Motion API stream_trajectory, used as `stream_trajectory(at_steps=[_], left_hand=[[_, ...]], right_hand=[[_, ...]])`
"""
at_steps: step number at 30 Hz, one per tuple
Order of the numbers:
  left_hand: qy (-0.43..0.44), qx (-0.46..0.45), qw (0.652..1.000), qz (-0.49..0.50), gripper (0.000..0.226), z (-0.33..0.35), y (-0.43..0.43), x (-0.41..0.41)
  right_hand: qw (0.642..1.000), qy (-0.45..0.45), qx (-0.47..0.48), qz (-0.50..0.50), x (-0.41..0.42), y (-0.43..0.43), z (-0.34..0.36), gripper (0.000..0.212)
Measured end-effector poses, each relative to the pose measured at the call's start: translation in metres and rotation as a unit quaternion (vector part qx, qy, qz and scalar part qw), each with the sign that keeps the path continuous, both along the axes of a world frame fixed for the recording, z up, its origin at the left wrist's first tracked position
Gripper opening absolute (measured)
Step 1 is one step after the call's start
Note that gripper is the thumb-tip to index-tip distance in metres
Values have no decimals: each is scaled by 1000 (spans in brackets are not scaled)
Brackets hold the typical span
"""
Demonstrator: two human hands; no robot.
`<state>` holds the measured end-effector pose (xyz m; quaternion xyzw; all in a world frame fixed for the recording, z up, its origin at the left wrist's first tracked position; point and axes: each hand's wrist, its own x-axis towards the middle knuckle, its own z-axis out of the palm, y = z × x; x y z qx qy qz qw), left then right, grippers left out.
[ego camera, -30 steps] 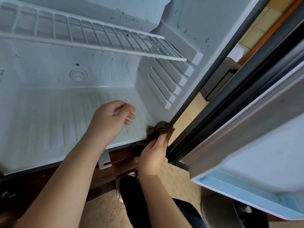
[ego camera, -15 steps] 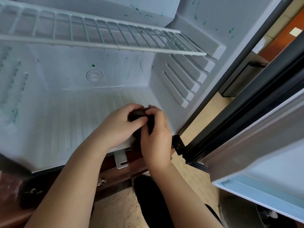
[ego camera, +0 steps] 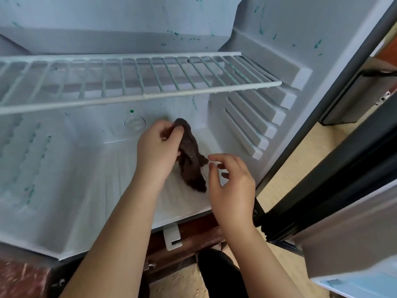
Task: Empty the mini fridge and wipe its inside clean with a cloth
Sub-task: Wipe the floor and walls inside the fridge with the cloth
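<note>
The mini fridge (ego camera: pixel 64 201) stands open, its white inside speckled with green stains on the walls. One wire shelf (ego camera: pixel 137 82) crosses the upper part. My left hand (ego camera: pixel 156 151) is inside the lower compartment and pinches the top of a dark brown cloth (ego camera: pixel 191 164), which hangs down to the ribbed floor. My right hand (ego camera: pixel 232 188) hovers just right of the cloth with loosely curled fingers, holding nothing.
The fridge door (ego camera: pixel 354 211) hangs open at the right, its dark gasket running diagonally. Shelf rails (ego camera: pixel 257 125) line the right inner wall. A metal bracket (ego camera: pixel 173 236) sticks out under the fridge's front edge. Tan floor lies below.
The cloth passed from my right hand to my left. My left hand lifted it deeper into the fridge, and my right hand let go.
</note>
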<state>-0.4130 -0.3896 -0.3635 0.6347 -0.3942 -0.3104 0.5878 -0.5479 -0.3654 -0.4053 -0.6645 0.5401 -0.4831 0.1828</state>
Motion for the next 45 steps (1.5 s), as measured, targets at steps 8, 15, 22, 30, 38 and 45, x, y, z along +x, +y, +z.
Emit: stream_trajectory(at_steps=[8,15,22,30,38,45], left_hand=[[-104,-109,986,-78,17,-19,-67,-48],[-222,-191,955,-50,33,-34,-71,-52],[-226,-214,949,-54,24,-32,-66,-54],[-211,-199,949,-120,16,-20,-30,-68],[-271,-215,920,-182,14,-17,4,-81],[-240,-114,962,-69,18,8,-3,-11]], right_hand=[[999,-28,6,-14,-6,-8,2,18],[999,-40,18,-19,-14,-15,5,20],[999,-34,2,-30,-24,-11,2,20],[999,-10,34,-25,-44,18,-5,21],[997,67,34,0,-43,34,3,13],[996,23,86,-6,-35,21,6,19]])
